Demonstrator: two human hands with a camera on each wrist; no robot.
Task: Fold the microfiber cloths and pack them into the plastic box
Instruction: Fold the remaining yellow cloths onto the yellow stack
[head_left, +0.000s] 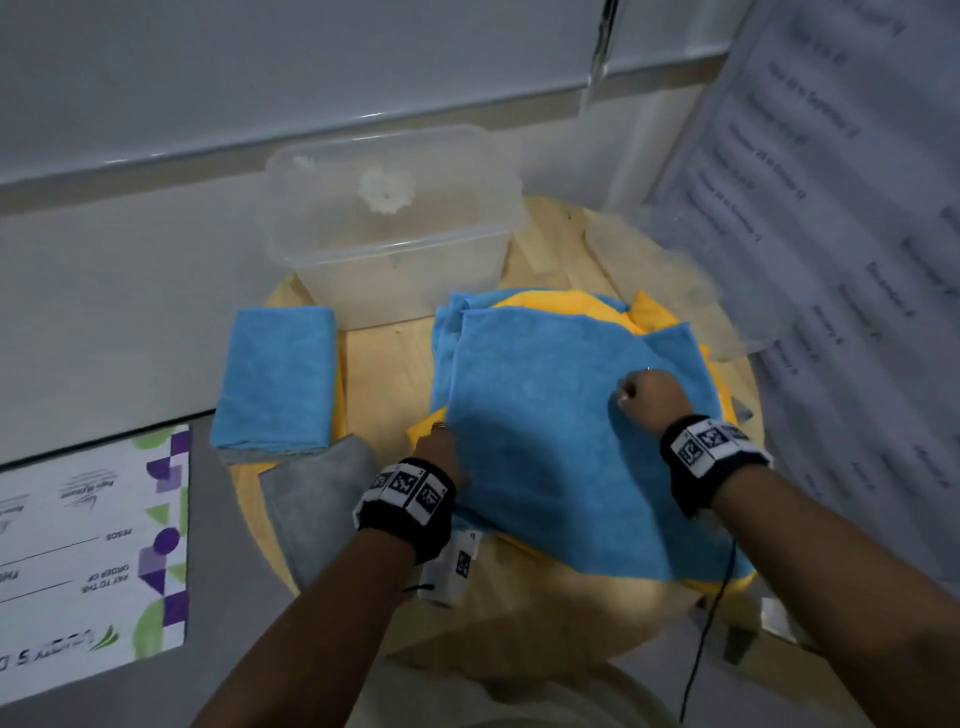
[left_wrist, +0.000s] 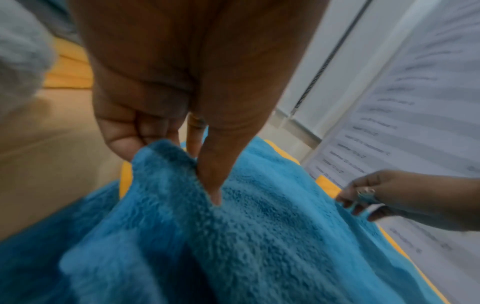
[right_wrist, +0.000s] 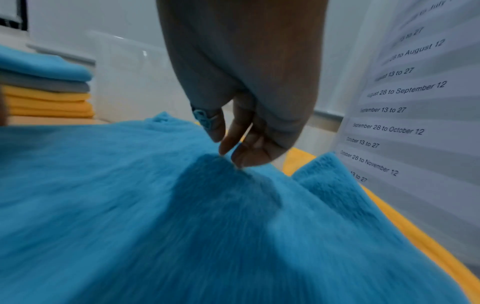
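Observation:
A blue microfiber cloth (head_left: 550, 415) lies spread over a heap of yellow and blue cloths on the round wooden table (head_left: 384, 374). My left hand (head_left: 441, 447) pinches the cloth's left edge (left_wrist: 166, 160) between thumb and fingers. My right hand (head_left: 649, 392) pinches a raised fold of the same cloth (right_wrist: 228, 164) near its right side. The clear plastic box (head_left: 389, 228) stands open behind, with no cloth in it. A folded stack (head_left: 275, 379), blue on top with grey and yellow beneath, sits at the table's left.
A grey cloth (head_left: 317, 499) hangs over the table's near-left edge. The box lid (head_left: 691, 280) leans at the right by a printed date sheet (head_left: 831, 234). A printed cheque board (head_left: 93, 545) lies lower left. A white wall runs behind the table.

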